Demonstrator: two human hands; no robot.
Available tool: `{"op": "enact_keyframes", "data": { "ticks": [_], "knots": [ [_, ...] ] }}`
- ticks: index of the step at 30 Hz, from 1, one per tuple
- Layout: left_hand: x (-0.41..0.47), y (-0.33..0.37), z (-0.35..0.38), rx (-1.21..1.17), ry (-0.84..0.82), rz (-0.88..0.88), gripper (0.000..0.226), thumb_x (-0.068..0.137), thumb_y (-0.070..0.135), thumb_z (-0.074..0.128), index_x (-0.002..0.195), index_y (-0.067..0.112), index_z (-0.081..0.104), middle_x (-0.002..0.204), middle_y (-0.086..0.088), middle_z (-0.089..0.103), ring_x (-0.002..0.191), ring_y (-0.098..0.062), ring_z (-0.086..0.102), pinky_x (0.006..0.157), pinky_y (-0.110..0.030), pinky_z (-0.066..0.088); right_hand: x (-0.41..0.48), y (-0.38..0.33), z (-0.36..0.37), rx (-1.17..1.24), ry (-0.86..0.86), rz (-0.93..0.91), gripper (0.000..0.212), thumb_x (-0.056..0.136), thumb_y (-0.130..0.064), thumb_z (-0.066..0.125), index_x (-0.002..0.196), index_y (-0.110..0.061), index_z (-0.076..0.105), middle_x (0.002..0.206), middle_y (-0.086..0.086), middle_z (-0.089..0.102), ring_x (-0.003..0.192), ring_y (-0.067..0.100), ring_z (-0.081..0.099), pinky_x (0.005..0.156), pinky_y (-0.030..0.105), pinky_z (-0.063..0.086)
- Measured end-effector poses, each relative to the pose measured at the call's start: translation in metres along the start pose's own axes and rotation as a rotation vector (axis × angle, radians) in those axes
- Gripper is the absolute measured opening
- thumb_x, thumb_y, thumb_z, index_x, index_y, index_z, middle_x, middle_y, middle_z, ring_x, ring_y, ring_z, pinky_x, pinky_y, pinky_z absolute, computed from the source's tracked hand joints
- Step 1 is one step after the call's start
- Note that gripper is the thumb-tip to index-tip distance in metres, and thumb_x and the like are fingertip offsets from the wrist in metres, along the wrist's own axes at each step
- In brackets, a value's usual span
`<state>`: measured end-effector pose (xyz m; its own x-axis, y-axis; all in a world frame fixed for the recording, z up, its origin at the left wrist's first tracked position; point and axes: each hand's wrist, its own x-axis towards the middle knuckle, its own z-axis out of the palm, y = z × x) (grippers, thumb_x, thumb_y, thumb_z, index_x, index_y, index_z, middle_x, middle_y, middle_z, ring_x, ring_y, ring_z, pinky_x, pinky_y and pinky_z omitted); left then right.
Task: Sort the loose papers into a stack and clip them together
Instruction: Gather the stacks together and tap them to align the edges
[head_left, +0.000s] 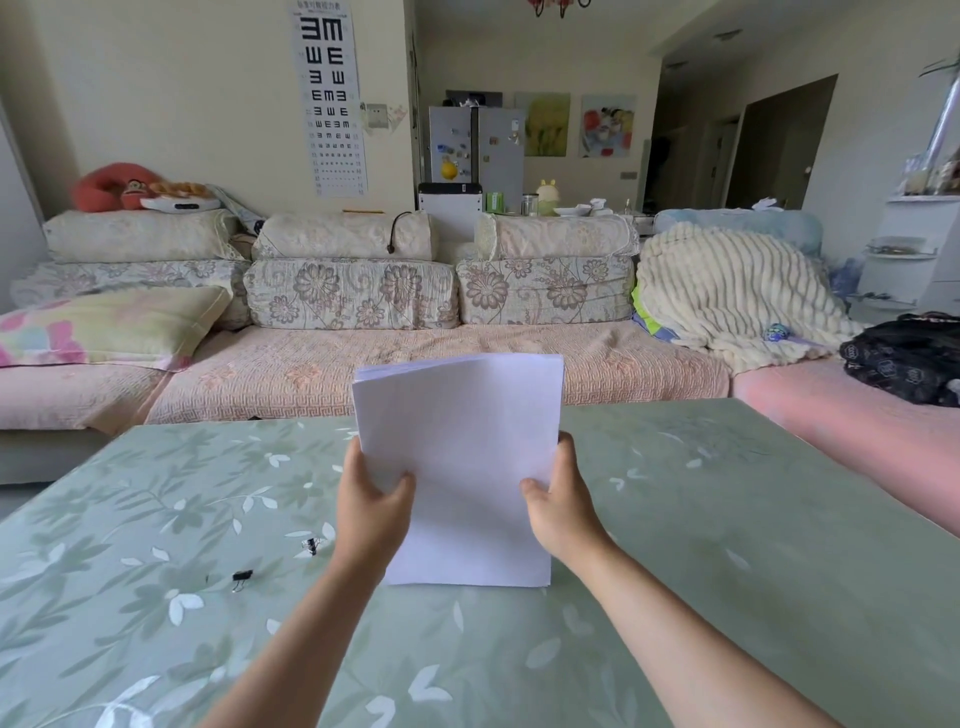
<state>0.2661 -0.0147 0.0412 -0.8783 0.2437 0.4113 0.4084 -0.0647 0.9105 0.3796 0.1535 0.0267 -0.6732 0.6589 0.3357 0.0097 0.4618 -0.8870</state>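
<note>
Papers (462, 467) stand upright in a stack near the middle of the table (727, 519). Their bottom edge rests on the tabletop, and the top edges are slightly uneven at the upper left corner. Our left hand (371, 504) grips the stack's left edge with the thumb across the front, and our right hand (563, 504) grips the right edge likewise. One binder clip (242, 578) lies left of our left forearm, with a second clip (310, 545) near it, both apart from the stack. Leaf-patterned tabletop stretches wide to our right. The sofa (415, 364) runs along beyond the far edge.
</note>
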Motion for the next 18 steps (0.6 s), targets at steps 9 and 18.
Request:
{"op": "enact_keyframes", "data": {
  "ticks": [9, 18],
  "knots": [
    [-0.005, -0.017, 0.003, -0.057, -0.046, -0.113, 0.045, 0.071, 0.018, 0.06, 0.115, 0.025, 0.055, 0.105, 0.008, 0.065, 0.097, -0.003, 0.062, 0.079, -0.027, 0.049, 0.001, 0.011, 0.004, 0.113, 0.004, 0.097, 0.036, 0.087, 0.001, 0.052, 0.114, -0.023, 0.05, 0.107, -0.009, 0.066, 0.097, 0.015, 0.063, 0.084, 0.027, 0.048],
    [0.008, -0.005, -0.006, 0.205, -0.093, 0.041, 0.025, 0.077, 0.018, 0.061, 0.1, 0.02, 0.051, 0.085, 0.0, 0.065, 0.078, -0.024, 0.065, 0.069, -0.041, 0.053, 0.021, 0.001, 0.001, -0.07, 0.093, 0.138, 0.063, 0.086, -0.011, 0.066, 0.141, -0.013, 0.036, 0.14, 0.013, 0.048, 0.126, 0.03, 0.049, 0.103, 0.035, 0.04]
  ]
}}
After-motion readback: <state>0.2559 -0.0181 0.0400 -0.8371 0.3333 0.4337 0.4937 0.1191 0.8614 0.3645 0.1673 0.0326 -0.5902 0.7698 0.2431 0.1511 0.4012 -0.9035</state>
